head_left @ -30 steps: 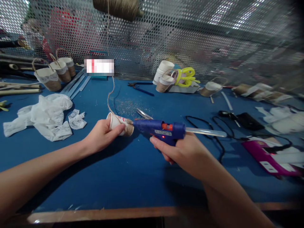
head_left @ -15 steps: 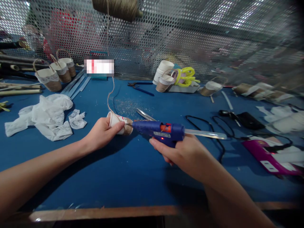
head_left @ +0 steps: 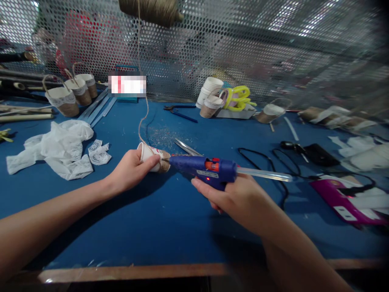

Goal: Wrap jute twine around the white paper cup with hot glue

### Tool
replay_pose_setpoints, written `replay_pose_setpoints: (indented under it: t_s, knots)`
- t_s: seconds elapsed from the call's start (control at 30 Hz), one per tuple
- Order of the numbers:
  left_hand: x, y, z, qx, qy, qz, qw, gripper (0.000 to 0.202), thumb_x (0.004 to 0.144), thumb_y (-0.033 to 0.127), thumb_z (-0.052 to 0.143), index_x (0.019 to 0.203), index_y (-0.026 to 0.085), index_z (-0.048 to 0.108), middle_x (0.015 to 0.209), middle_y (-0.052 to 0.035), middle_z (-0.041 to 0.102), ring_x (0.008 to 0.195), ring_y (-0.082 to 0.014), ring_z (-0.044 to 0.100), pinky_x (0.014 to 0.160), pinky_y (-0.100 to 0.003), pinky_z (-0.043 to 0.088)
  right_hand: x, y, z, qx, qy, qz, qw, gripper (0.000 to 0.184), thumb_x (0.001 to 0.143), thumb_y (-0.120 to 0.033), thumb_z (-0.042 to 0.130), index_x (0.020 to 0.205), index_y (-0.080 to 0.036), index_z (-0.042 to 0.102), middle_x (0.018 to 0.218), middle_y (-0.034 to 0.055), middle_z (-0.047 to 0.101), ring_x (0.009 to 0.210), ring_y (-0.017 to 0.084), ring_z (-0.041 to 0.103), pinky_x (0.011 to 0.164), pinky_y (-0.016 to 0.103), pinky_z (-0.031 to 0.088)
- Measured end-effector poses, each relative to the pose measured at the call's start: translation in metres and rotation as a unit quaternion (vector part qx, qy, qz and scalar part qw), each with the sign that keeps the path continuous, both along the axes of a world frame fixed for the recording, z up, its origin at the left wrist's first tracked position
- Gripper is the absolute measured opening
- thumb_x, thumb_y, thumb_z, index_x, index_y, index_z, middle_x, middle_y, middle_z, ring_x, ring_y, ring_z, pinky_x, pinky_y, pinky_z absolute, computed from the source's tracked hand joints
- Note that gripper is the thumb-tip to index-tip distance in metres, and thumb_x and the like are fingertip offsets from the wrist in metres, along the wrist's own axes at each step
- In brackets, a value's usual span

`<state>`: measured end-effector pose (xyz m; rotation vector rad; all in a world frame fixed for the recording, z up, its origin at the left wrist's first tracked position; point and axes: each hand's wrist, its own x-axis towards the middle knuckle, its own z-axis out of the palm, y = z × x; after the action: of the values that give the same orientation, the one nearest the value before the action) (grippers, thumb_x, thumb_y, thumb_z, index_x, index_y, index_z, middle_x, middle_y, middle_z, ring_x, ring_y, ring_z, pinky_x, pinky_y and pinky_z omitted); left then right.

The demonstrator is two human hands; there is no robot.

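Right of centre, right hand (head_left: 232,196) has fingers closed round a blue glue gun (head_left: 220,172), nozzle a touch lower than a second ago and now at the brown band (head_left: 165,164) on a paper cup (head_left: 146,155); contact unclear. Cup, just left of centre, barely shifted, mouth leftward, left hand (head_left: 132,170) gripping it with thumb over the wall; white wall remains bare, so covering looks partial. Beyond: scissors (head_left: 185,146), then string (head_left: 148,107) running from cup toward spool (head_left: 148,11), top of frame.
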<state>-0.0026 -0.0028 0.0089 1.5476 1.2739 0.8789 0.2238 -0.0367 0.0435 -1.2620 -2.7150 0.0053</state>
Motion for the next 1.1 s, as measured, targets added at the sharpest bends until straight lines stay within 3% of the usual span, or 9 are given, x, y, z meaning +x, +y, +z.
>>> replay_pose_setpoints:
  t_s: [0.17, 0.4, 1.1]
  knots:
    - [0.0004, 0.0003, 0.0007, 0.003, -0.003, -0.001, 1.000, 0.031, 0.075, 0.034, 0.052, 0.084, 0.009, 0.066, 0.077, -0.0079, 0.070, 0.076, -0.0216, 0.062, 0.063, -0.028, 0.049, 0.0016, -0.0006, 0.0028, 0.030, -0.006, 0.024, 0.999, 0.031, 0.076, -0.009, 0.043, 0.088, -0.024, 0.068, 0.044, -0.0005, 0.052, 0.038, 0.011, 0.042, 0.043, 0.024, 0.030]
    - [0.0005, 0.0011, 0.0004, 0.003, -0.002, -0.007, 1.000, 0.033, 0.076, 0.035, 0.051, 0.090, 0.009, 0.065, 0.081, -0.0084, 0.070, 0.073, -0.0192, 0.062, 0.063, -0.027, 0.049, 0.0039, -0.0008, 0.0035, 0.136, -0.074, 0.096, 0.983, 0.040, 0.071, -0.001, 0.038, 0.091, -0.021, 0.067, 0.044, 0.0000, 0.054, 0.037, 0.010, 0.044, 0.041, 0.022, 0.027]
    - [-0.0007, 0.0047, -0.0041, -0.010, -0.022, -0.010, 1.000, 0.039, 0.080, 0.039, 0.047, 0.093, 0.007, 0.064, 0.091, -0.0120, 0.069, 0.079, -0.0206, 0.062, 0.072, -0.029, 0.046, 0.0037, -0.0010, 0.0038, 0.211, -0.082, 0.146, 0.963, 0.035, 0.077, -0.003, 0.040, 0.090, -0.020, 0.068, 0.045, 0.0002, 0.055, 0.039, 0.011, 0.049, 0.041, 0.023, 0.030]
